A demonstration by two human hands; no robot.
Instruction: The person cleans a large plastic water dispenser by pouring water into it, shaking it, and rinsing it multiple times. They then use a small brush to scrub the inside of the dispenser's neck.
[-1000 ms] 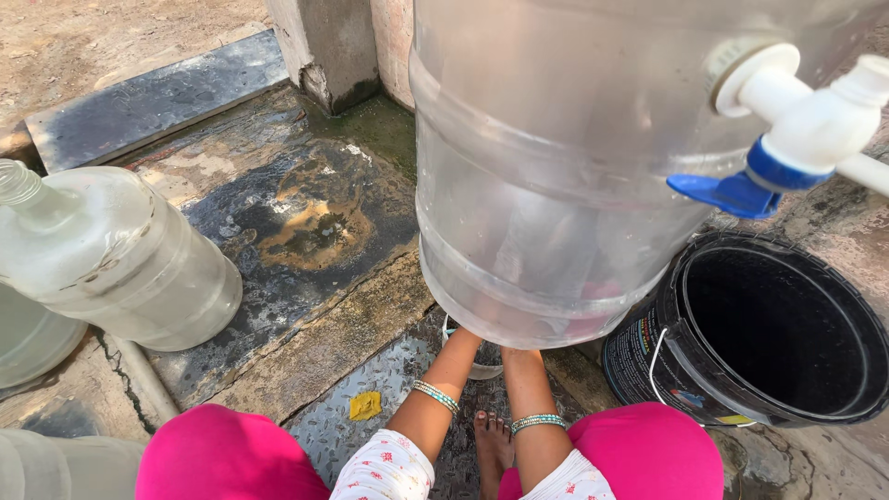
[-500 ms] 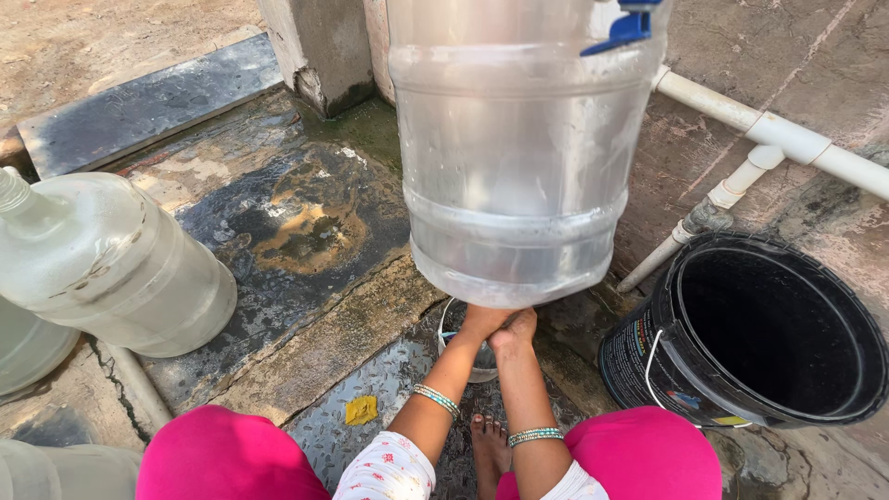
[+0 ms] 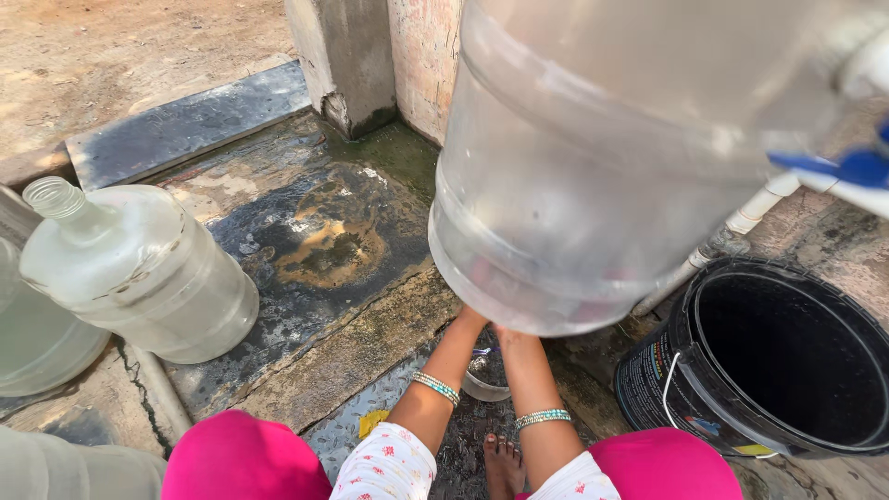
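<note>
I hold a large clear water jug (image 3: pixel 602 167) up in front of me, its base towards me and tilted. My left hand (image 3: pixel 469 319) and my right hand (image 3: pixel 507 333) press under the jug's bottom rim, and the plastic mostly hides the fingers. Both wrists wear beaded bangles. A blue tap lever (image 3: pixel 838 168) on a white fitting shows at the right edge, in front of the jug. Below my arms a small clear bowl (image 3: pixel 483 381) sits on the wet ground beside my bare foot (image 3: pixel 505 463).
A black bucket (image 3: pixel 704 389) stands open at the lower right, under a white pipe (image 3: pixel 741 227). A second clear jug (image 3: pixel 139 268) lies at the left, another (image 3: pixel 37 343) beyond it. A concrete pillar (image 3: pixel 343 56) rises behind the wet stone slab (image 3: pixel 315 241).
The jug has swung nearer and to the right, filling more of the view. My hands, seen together at its base half a second ago, now sit mostly hidden under it.
</note>
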